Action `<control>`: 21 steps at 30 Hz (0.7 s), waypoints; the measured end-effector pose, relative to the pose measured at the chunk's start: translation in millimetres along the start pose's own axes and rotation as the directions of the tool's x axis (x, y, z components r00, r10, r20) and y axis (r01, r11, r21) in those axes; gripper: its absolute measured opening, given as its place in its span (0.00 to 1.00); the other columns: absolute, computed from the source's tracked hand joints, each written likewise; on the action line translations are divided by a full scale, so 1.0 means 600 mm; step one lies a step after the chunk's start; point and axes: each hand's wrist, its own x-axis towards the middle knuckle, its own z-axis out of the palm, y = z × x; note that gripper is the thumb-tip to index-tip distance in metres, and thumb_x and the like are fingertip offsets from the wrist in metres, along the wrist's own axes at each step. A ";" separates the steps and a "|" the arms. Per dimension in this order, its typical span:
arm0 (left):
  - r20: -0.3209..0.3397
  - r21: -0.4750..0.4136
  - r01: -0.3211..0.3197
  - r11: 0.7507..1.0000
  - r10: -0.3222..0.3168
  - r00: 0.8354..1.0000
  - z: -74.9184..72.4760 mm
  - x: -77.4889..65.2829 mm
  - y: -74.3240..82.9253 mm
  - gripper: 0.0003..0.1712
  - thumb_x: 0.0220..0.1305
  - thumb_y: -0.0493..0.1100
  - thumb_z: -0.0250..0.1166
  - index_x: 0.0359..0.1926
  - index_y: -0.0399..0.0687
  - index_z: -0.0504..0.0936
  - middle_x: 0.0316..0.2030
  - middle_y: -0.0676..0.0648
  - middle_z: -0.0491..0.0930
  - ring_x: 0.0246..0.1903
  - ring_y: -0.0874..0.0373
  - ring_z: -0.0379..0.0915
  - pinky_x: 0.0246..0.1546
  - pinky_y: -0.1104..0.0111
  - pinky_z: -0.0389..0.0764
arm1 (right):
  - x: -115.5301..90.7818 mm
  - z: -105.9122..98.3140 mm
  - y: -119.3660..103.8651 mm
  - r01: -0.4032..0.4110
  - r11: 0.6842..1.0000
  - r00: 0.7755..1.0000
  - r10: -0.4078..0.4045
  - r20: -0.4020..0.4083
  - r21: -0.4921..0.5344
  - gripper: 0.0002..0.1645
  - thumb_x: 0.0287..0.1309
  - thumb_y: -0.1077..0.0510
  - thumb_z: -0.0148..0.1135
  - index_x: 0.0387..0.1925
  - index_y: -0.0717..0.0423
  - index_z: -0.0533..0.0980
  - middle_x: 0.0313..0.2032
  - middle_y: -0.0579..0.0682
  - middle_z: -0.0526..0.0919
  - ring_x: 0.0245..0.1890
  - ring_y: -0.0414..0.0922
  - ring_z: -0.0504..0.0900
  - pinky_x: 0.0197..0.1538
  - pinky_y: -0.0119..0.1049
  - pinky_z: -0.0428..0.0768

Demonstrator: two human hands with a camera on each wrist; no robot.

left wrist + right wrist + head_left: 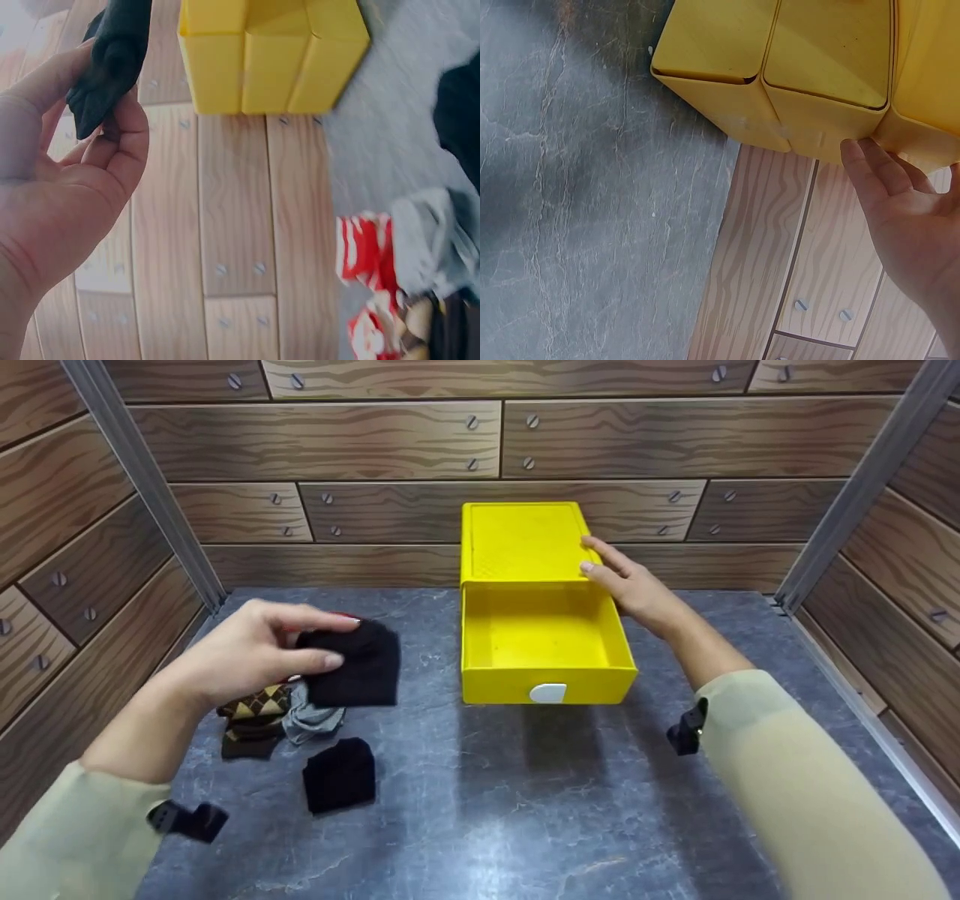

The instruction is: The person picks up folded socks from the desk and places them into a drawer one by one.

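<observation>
My left hand [259, 652] pinches a folded black sock [360, 667] between thumb and fingers, above the tabletop. In the left wrist view the sock [120, 56] appears edge-on, a thick dark fold. My right hand [637, 589] touches the right side of a yellow drawer unit [525, 540], its fingertips at the top edge. The top drawer [547, 686] is pulled out toward me and has a white handle tab. Below the left hand lie brown argyle socks [255, 727], a grey sock [311, 716] and red-and-white socks [367, 247]. Another folded black sock [339, 776] lies nearer to me.
The grey marbled tabletop [480, 802] is bounded by wood-patterned panels [390, 442] at the back and both sides. Metal posts [161, 484] stand at the corners. In the right wrist view, lower drawers [829, 49] of the yellow unit stay closed.
</observation>
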 end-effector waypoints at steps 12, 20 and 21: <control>0.069 -0.152 0.005 0.988 0.006 0.998 0.039 0.082 0.060 0.24 0.65 0.39 0.78 0.62 0.49 0.88 0.46 0.41 0.90 0.41 0.49 0.90 0.43 0.64 0.88 | 0.001 0.000 0.001 0.008 1.000 1.000 -0.008 0.013 -0.001 0.46 0.78 0.33 0.53 0.86 0.34 0.46 0.83 0.56 0.51 0.73 0.58 0.69 0.71 0.61 0.71; 0.064 -0.175 -0.087 0.981 0.100 0.993 0.072 0.134 0.083 0.23 0.65 0.36 0.77 0.61 0.47 0.88 0.47 0.43 0.90 0.39 0.51 0.90 0.42 0.66 0.87 | 0.000 -0.001 -0.001 0.012 1.000 1.000 -0.012 0.024 -0.002 0.46 0.79 0.34 0.52 0.87 0.34 0.44 0.84 0.56 0.48 0.75 0.59 0.67 0.71 0.62 0.70; 0.068 -0.180 -0.093 0.979 0.107 0.992 0.077 0.140 0.086 0.23 0.65 0.36 0.77 0.61 0.46 0.88 0.47 0.43 0.90 0.40 0.51 0.90 0.43 0.65 0.87 | 0.000 -0.001 -0.001 0.012 1.000 1.000 -0.012 0.022 -0.005 0.46 0.79 0.34 0.52 0.87 0.34 0.44 0.84 0.56 0.48 0.75 0.59 0.67 0.71 0.62 0.70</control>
